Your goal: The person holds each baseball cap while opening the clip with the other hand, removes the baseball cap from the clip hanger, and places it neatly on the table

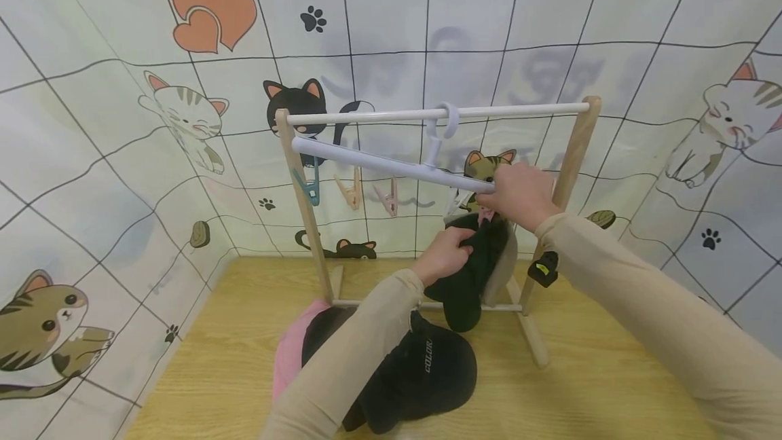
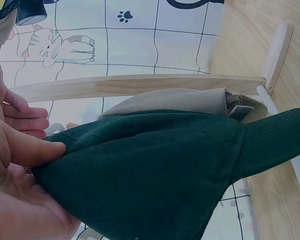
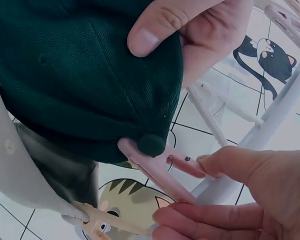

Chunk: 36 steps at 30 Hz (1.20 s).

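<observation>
My left hand (image 1: 444,257) pinches the crown of a dark green cap (image 2: 140,170) between thumb and fingers, and its brim hangs down. At the crown's top button is a pink clothespin (image 3: 157,172), one prong lying against the cloth. My right hand (image 3: 235,195) pinches the clothespin's handles with thumb and fingers, beside the right end of a white hanger (image 1: 379,165). Behind the green cap hangs a beige cap (image 3: 20,165), with a peach clothespin (image 3: 110,222) at its top. How far the pink clothespin's tips reach round the button is partly hidden.
The hanger hooks over the white bar (image 1: 360,117) of a wooden rack and tilts down to the right. Blue (image 1: 311,189), peach (image 1: 351,190) and pink (image 1: 389,199) clothespins dangle from it. A black cap (image 1: 440,358) and a pink cap (image 1: 287,352) lie on the wooden table (image 1: 201,358).
</observation>
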Each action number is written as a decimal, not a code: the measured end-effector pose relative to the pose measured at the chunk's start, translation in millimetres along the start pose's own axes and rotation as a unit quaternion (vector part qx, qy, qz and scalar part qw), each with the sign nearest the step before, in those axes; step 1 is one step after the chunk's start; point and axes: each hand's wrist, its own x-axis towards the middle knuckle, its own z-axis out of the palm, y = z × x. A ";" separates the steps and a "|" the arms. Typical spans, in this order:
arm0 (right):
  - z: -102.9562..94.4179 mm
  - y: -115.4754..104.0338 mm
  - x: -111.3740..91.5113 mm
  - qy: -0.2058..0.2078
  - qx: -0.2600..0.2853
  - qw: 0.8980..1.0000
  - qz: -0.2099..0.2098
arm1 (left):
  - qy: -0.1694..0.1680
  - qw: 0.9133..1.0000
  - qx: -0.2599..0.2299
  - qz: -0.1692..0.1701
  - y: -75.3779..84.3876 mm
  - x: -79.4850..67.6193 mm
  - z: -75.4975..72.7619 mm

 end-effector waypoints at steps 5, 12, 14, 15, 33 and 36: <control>2.1 -4.2 3.1 -0.002 -0.015 1.000 0.024 | 0.008 1.000 -0.004 0.007 -1.3 0.1 -0.6; 4.0 -6.7 3.4 0.004 -0.017 0.999 0.028 | 0.015 1.000 -0.005 0.005 -2.6 0.0 0.3; 3.8 -7.2 3.1 0.005 -0.015 0.999 0.029 | 0.017 1.000 -0.007 0.007 -2.3 -0.6 0.6; 3.9 -7.2 3.1 0.005 -0.015 0.999 0.030 | 0.017 1.000 -0.008 0.006 -2.1 -0.9 0.8; 3.2 0.4 1.8 0.013 0.009 0.999 0.033 | 0.005 1.000 0.002 -0.008 -12.3 -11.3 5.1; 5.1 3.6 0.5 0.017 0.015 0.999 0.034 | 0.007 1.000 -0.006 -0.011 -14.2 -15.3 4.0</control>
